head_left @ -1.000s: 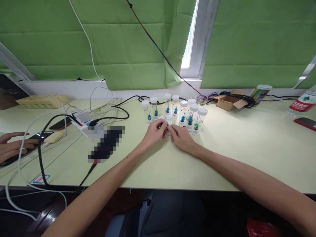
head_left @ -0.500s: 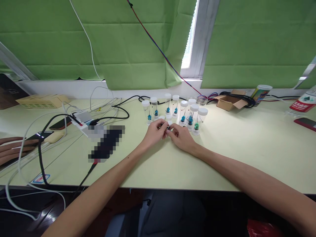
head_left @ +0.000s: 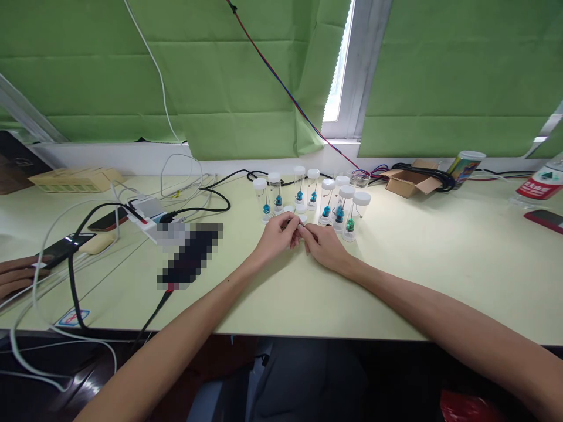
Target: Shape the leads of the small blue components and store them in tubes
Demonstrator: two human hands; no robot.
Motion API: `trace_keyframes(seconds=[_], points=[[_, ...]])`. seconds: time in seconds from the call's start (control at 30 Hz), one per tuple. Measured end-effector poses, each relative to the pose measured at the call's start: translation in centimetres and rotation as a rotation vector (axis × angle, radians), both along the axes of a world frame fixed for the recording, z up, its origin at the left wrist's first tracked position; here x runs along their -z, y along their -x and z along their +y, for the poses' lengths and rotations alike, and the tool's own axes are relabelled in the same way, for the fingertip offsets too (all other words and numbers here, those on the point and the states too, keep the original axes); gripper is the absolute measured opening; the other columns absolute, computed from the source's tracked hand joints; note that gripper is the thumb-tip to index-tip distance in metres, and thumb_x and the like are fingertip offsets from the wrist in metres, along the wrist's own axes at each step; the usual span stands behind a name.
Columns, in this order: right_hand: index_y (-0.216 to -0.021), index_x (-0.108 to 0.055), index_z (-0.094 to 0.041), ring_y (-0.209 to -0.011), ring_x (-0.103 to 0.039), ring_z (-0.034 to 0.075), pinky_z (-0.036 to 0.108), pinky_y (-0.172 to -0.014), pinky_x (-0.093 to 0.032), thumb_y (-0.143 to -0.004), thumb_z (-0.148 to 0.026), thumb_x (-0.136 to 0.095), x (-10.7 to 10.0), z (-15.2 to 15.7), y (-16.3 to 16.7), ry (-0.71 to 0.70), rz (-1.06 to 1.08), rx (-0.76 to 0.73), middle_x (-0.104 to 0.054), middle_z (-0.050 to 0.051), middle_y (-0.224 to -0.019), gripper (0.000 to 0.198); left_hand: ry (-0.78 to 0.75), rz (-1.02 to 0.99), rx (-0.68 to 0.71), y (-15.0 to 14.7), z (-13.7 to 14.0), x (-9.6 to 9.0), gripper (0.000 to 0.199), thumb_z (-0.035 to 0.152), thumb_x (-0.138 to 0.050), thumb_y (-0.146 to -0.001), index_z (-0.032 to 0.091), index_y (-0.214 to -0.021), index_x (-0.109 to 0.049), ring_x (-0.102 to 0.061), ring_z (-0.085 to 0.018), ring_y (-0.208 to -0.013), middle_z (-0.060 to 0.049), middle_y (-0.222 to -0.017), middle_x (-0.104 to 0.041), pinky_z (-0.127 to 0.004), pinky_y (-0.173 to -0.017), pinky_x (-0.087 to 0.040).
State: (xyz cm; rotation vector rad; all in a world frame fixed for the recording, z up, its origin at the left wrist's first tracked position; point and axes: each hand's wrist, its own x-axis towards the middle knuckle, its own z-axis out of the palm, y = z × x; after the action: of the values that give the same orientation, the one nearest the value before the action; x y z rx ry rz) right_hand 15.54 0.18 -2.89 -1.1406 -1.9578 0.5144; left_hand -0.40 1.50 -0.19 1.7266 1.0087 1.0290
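My left hand (head_left: 280, 232) and my right hand (head_left: 324, 243) meet over the table, fingertips pressed together. Both are closed in a pinch around something small, mostly hidden by the fingers. Just beyond them stand several clear tubes with white lids; a tube holding a green piece (head_left: 350, 224) is nearest my right hand. Blue pieces and thin wires show in the others, such as the tube at the left end (head_left: 261, 199) and the tube behind my right hand (head_left: 326, 201). White caps (head_left: 301, 209) lie right behind my fingertips.
At left are a power strip (head_left: 152, 220), tangled cables, phones and another person's hand (head_left: 20, 275). An open cardboard box (head_left: 407, 180), a printed canister (head_left: 466, 169) and a plastic bottle (head_left: 541, 181) stand at right. The table's front edge (head_left: 316, 336) runs under my forearms.
My right fingers have curled in closer against my left fingertips, covering more of the small thing. The other person's hand at far left has drawn back a little from the phone.
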Motion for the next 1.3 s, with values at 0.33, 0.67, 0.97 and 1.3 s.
trace_keyframes(seconds=[0.33, 0.67, 0.97, 1.3], points=[[-0.062, -0.054, -0.02, -0.056, -0.055, 0.014, 0.027, -0.067, -0.041, -0.105, -0.038, -0.034, -0.01, -0.03, -0.12, -0.004, 0.008, -0.021, -0.061, -0.001, -0.057, 0.051, -0.013, 0.001, 0.014, -0.03, -0.07, -0.09, 0.034, 0.048, -0.052, -0.094, 0.019, -0.075, -0.056, -0.05, -0.011, -0.052, 0.001, -0.059, -0.055, -0.027, -0.053, -0.043], [-0.08, -0.058, -0.021, -0.052, -0.048, 0.013, 0.027, -0.06, -0.037, -0.1, -0.038, -0.045, 0.11, -0.05, -0.04, 0.042, 0.019, 0.016, -0.057, -0.004, -0.056, 0.03, -0.01, 0.006, -0.031, 0.04, -0.02, -0.03, 0.032, 0.049, -0.052, -0.092, 0.019, -0.081, -0.058, -0.051, -0.012, -0.05, 0.002, -0.057, -0.056, -0.027, -0.053, -0.042], [-0.079, -0.056, -0.021, -0.055, -0.05, 0.013, 0.026, -0.06, -0.034, -0.097, -0.033, -0.049, 0.12, -0.04, 0.01, 0.043, 0.007, 0.019, -0.056, -0.004, -0.057, 0.022, -0.019, 0.038, -0.049, -0.14, -0.34, -0.32, 0.028, 0.043, -0.052, -0.092, 0.019, -0.08, -0.057, -0.05, -0.011, -0.05, 0.002, -0.057, -0.055, -0.027, -0.053, -0.04], [-0.07, -0.048, -0.022, -0.054, -0.048, 0.013, 0.027, -0.06, -0.034, -0.1, -0.033, -0.045, 0.21, 0.14, -0.06, 0.042, 0.009, -0.011, -0.058, -0.003, -0.058, 0.032, -0.02, 0.062, -0.057, -0.07, -0.37, -0.32, 0.028, 0.043, -0.051, -0.093, 0.019, -0.08, -0.058, -0.05, -0.012, -0.05, 0.002, -0.057, -0.055, -0.027, -0.055, -0.041]])
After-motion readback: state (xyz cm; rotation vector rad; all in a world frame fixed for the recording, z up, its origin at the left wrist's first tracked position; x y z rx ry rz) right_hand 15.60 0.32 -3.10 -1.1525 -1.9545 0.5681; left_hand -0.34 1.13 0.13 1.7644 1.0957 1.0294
